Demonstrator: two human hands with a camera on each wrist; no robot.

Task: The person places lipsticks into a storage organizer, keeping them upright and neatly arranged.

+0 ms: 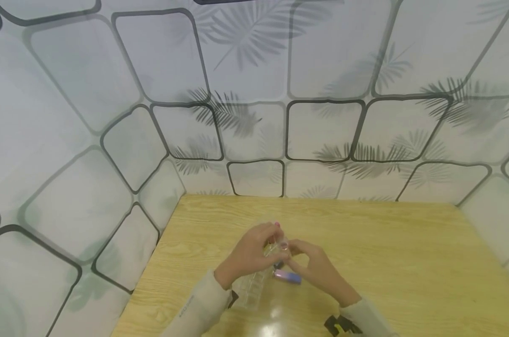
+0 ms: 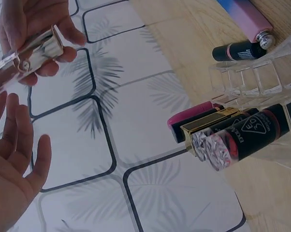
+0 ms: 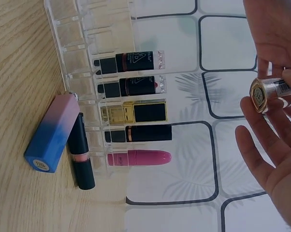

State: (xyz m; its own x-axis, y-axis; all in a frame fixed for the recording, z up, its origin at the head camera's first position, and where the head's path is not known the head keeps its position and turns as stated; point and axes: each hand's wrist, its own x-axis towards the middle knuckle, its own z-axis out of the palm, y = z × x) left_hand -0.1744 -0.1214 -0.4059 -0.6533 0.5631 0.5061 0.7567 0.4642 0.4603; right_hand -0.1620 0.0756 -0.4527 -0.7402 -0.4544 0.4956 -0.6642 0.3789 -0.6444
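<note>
Both hands meet over the table around a clear lipstick tube with a shiny gold end (image 2: 51, 46). My right hand (image 1: 317, 269) pinches it near that gold end. My left hand (image 1: 247, 252) has its thumb and fingers at the tube's other end, which is partly hidden. Below the hands stands a clear lipstick organizer (image 1: 250, 292) with square compartments. In it, several lipsticks stand upright in a row, among them a pink one (image 3: 140, 158), a gold-and-black one (image 3: 150, 111) and two black ones with sparkly clear ends, one (image 3: 136, 86) beside the other.
A pink-to-blue lipstick box (image 1: 287, 276) lies right of the organizer. Against it lies a black lipstick with a pinkish band (image 3: 81, 157). The wooden table (image 1: 406, 271) meets patterned wall panels (image 1: 254, 131) at the back and sides.
</note>
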